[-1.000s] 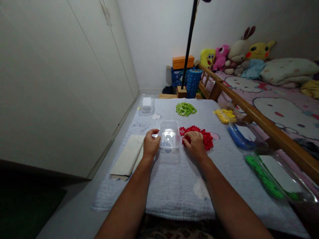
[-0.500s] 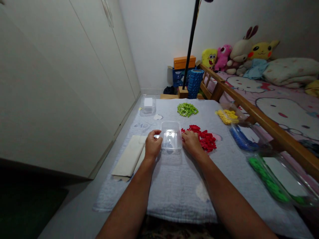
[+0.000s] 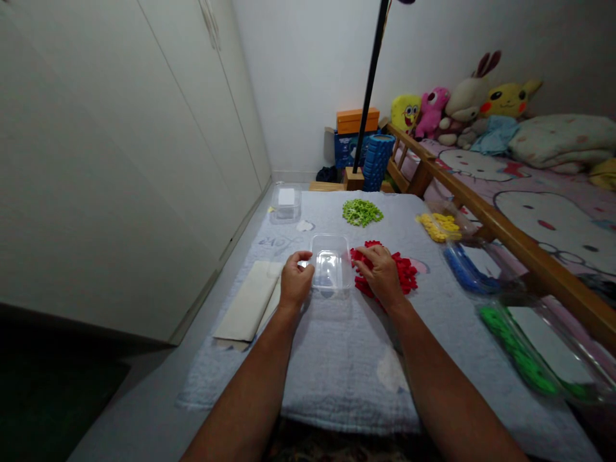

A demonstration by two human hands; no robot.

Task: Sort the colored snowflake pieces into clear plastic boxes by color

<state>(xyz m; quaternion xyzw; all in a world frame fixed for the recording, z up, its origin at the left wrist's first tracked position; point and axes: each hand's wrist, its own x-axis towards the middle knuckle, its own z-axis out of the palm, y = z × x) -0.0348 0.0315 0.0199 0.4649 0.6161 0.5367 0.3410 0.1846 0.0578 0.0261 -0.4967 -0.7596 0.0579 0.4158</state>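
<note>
A clear plastic container stands in the middle of the cloth-covered table, its inside showing no pieces. My left hand is at its left side, thumb and fingertips curled against the rim. To the right of the container lies a loose heap of small red plastic pieces. My right hand is over that heap, thumb and index finger apart, with nothing visible between them. The palm and wrist cover part of the red pieces.
A pile of light green pieces lies farther back. Another clear container stands at the back left, beyond folded beige paper. Along the right edge are containers of yellow, blue and green pieces, beside a wooden bed rail.
My right hand has moved from the container's right side rightward onto the red heap, and its thumb and index finger have parted. My left hand keeps its place at the container.
</note>
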